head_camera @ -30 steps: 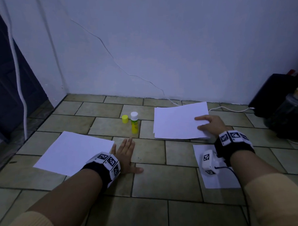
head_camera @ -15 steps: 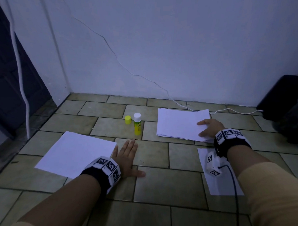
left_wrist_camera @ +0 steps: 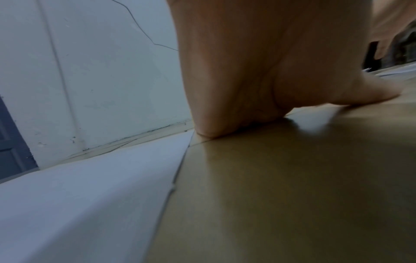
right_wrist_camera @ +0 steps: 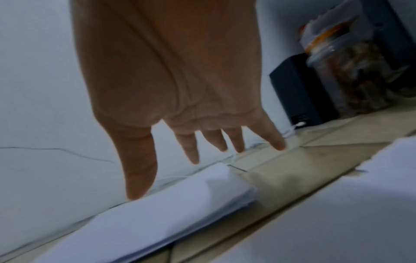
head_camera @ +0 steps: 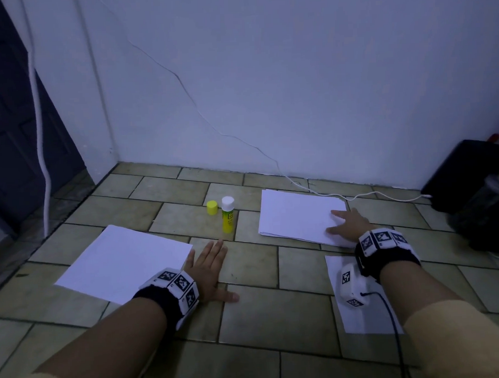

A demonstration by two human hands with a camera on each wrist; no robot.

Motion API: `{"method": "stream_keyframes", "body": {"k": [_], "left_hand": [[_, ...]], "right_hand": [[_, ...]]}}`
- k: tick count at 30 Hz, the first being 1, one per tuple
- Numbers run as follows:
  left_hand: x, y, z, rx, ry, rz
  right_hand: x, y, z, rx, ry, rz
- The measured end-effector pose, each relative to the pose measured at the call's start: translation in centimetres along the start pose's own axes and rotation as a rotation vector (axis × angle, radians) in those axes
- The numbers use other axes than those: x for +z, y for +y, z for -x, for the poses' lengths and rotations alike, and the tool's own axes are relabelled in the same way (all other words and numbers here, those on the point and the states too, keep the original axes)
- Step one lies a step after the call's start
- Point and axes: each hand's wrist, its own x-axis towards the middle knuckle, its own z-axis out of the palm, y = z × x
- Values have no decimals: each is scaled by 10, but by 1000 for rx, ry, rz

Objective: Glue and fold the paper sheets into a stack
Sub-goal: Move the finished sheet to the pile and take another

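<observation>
Tiled floor (head_camera: 276,316) under flat left hand (head_camera: 209,272); right hand (head_camera: 348,226) spread, fingers on paper stack (head_camera: 298,215).

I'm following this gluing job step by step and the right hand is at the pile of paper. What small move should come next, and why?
Probably slide the top sheet off the paper pile with the right hand. Its fingers lie spread over the pile's near corner, gripping nothing. The glue stick stands uncapped, its yellow cap beside it, and the left hand rests flat on the floor next to a single sheet.
</observation>
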Motion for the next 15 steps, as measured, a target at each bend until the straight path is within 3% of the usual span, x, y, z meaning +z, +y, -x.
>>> {"method": "stream_keyframes", "body": {"k": [4, 8, 15], "left_hand": [[-1, 3, 1, -16, -13, -38], [-2, 8, 3, -52, -16, -87], [-15, 17, 15, -35, -100, -134]], "right_hand": [[16, 2, 35, -63, -184, 120], [41, 10, 84, -9, -350, 271], [70, 15, 115, 62, -331, 257]]}}
